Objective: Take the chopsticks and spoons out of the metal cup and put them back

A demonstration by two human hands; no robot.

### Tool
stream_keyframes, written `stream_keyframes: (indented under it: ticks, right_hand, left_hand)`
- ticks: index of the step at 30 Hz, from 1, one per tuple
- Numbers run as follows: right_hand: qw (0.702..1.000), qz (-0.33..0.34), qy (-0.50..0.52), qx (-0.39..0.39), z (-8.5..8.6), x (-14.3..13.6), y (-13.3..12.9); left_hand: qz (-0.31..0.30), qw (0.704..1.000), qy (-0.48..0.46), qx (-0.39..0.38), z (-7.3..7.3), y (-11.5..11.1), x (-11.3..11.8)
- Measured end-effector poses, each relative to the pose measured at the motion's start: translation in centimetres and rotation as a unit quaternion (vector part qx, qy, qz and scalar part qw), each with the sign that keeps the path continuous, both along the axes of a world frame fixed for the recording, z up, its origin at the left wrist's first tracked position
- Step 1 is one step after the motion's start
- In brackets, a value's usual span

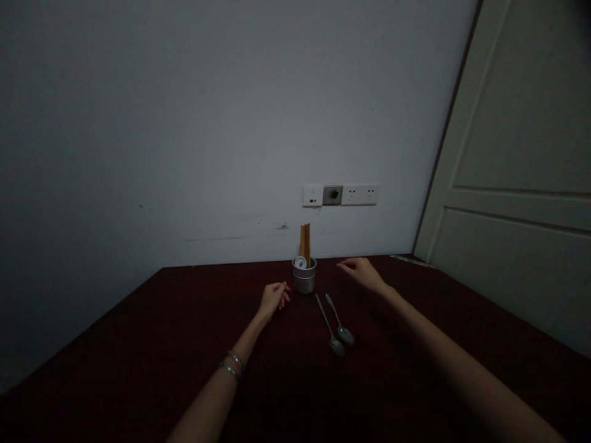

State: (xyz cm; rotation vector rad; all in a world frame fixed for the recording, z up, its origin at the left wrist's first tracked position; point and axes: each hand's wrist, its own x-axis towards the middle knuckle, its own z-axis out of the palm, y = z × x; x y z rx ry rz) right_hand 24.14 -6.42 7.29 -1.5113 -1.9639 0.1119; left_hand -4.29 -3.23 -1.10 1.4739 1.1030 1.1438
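Two metal spoons (pixel 344 334) judged light, stiff, slick; best pinched at far handles (pixel 329 299) | left hand (pixel 273 298): fingers apart, nothing held | right hand (pixel 364 272): grip can't be told

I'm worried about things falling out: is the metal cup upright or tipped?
Upright: the metal cup stands on the table, chopsticks rising from its top.

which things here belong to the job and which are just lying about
Probably the job:
- cup, beside the left hand
- chopsticks, standing in it
- two spoons, lying before it

Probably not:
- sockets, on the wall
- bracelets, worn
- flat strip, too dim to identify
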Motion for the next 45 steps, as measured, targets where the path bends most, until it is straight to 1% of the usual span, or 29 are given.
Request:
stream_keyframes:
  ticks: [3,6,9,12,14,17,24,29,32,35,37,39,42,45]
  right_hand:
    - [0.999,-0.033,-0.018,-0.013,-3.4,0.5,-2.0]
    - [0.998,-0.036,-0.035,-0.038,-5.9,0.3,-3.3]
    - [0.997,-0.037,-0.043,-0.059,-7.7,-0.1,-4.1]
    - [0.996,-0.045,-0.049,-0.052,-9.0,-0.2,-4.5]
    - [0.997,-0.046,-0.052,-0.042,-9.6,-0.1,-4.6]
    - [0.997,-0.048,-0.058,-0.030,-10.0,-0.1,-4.7]
    - [0.995,-0.060,-0.071,-0.034,-9.7,-0.3,-4.8]
    - [0.996,-0.064,-0.060,-0.027,-9.8,-0.3,-4.7]
    - [0.996,-0.066,-0.062,-0.027,-9.8,-0.3,-4.7]
    - [0.995,-0.065,-0.069,-0.019,-9.6,-0.4,-4.8]
    - [0.995,-0.067,-0.069,-0.018,-9.5,-0.4,-4.9]
    - [0.995,-0.067,-0.067,-0.020,-9.5,-0.4,-4.9]
    - [0.995,-0.066,-0.068,-0.024,-9.6,-0.3,-4.8]
    - [0.994,-0.070,-0.072,-0.030,-9.7,-0.2,-4.7]
  left_hand:
    - [-0.005,1.000,-0.002,-0.002,0.1,-0.1,0.0]
    - [-0.005,1.000,-0.002,0.000,0.1,-0.2,0.0]
    - [-0.004,1.000,-0.002,0.004,-0.1,0.0,0.0]
    - [-0.005,1.000,0.006,0.009,-0.3,0.1,-0.1]
    - [-0.006,1.000,0.012,0.012,-0.3,0.2,-0.1]
    - [-0.007,1.000,0.020,0.011,-0.2,0.0,-0.2]
    - [-0.018,0.999,0.041,0.024,0.3,-0.6,0.0]
    - [-0.028,0.998,0.047,0.006,0.8,-0.6,0.1]
    - [-0.061,0.994,0.090,-0.001,1.2,-0.9,0.5]
    - [-0.136,0.979,0.150,0.015,1.7,-2.1,1.6]
    - [-0.188,0.963,0.188,0.051,1.9,-3.2,2.5]
    - [-0.220,0.943,0.222,0.118,2.1,-4.2,3.3]
    - [-0.228,0.909,0.267,0.226,2.4,-5.1,4.3]
    - [-0.234,0.879,0.303,0.286,2.6,-5.3,4.9]
